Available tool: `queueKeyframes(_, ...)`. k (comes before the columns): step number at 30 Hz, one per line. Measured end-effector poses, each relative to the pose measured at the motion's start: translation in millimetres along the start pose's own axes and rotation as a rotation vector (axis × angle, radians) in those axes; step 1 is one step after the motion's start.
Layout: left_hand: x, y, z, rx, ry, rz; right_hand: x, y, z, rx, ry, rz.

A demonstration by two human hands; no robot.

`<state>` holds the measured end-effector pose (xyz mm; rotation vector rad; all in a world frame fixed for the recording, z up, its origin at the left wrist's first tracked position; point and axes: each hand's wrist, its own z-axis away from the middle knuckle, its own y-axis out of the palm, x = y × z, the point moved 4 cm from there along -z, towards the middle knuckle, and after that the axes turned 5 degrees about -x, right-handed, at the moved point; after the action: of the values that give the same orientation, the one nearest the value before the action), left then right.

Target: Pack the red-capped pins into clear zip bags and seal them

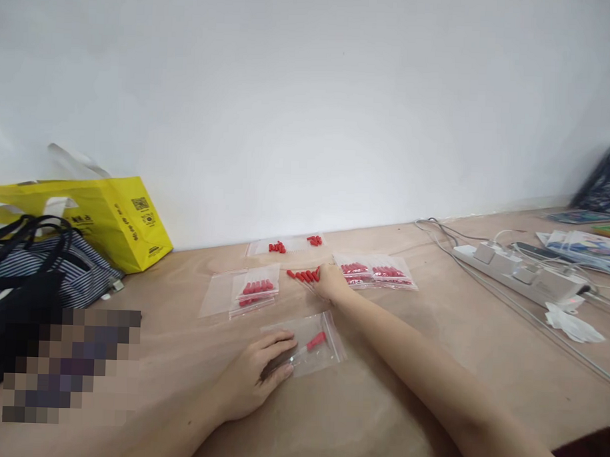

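Note:
My left hand [260,370] rests on the near side of a clear zip bag [300,361], thumb and fingers apart along its edge. A single small red tube-shaped piece [316,340] is inside the bag. Farther out, my right hand [329,283] reaches to the right end of a row of loose red pieces [303,276]. Its fingers are closed around the end piece, most of which they hide. To the left lie stacked zip bags [240,279] with several red pieces in each. More filled bags [408,275] lie just right of my right hand.
Another flat bag [297,245] near the wall has two clusters of red pieces on it. A yellow bag [130,222] and a striped bag [91,268] stand at left. On the right are a power strip [513,276] with cables, a crumpled tissue [574,322] and papers [584,246].

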<state>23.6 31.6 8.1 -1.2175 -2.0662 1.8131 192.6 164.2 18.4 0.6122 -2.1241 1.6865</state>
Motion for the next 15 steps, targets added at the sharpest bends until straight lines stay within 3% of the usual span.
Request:
queueKeyframes(9, -2, -0.9, 2, 0.045, -0.011, -0.016, 1, 7, -10, 0.028, 0.076, -0.007)
queueKeyframes(15, 1, 0.1, 3, 0.030, -0.002, -0.005, -5, -18, 3, -0.025, 0.017, -0.168)
